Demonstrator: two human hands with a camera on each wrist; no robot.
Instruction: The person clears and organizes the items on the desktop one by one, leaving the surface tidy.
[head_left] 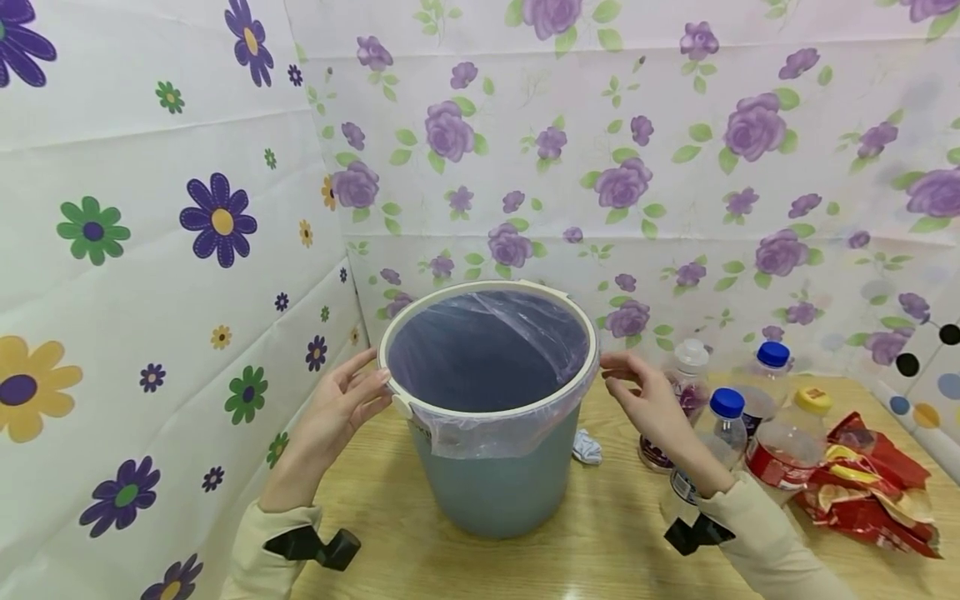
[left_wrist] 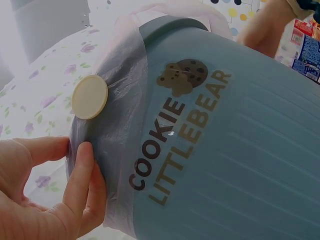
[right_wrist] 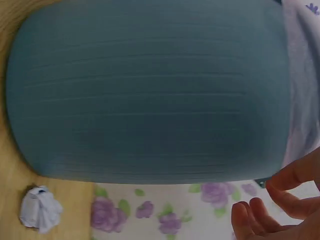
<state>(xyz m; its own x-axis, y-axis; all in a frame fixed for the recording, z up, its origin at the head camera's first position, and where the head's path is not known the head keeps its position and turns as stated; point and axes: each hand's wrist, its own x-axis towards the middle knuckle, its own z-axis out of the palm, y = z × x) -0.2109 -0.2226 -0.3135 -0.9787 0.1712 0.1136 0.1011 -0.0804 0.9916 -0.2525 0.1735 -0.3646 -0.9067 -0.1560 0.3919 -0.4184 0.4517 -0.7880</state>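
Note:
A blue-green trash can (head_left: 498, 483) stands upright on the table, with a cream rim ring (head_left: 480, 287) round its top. A thin translucent trash bag (head_left: 487, 437) lines it, its edge folded down outside under the ring. My left hand (head_left: 333, 417) pinches the rim at the left, thumb on the top edge and fingers against the outside; in the left wrist view the left hand (left_wrist: 55, 195) is beside a round cream knob (left_wrist: 90, 97). On the opposite side, my right hand (head_left: 648, 400) has loosely bent fingers by the bag's edge; the right wrist view shows those fingertips (right_wrist: 277, 187) near it.
Several plastic bottles, one with a blue cap (head_left: 726, 403), stand at the right. Beside them lies a red snack packet (head_left: 873, 492). A crumpled paper (head_left: 587, 447) lies right of the can on the wooden table (head_left: 360, 542). Flowered cloth walls (head_left: 637, 108) stand behind and left.

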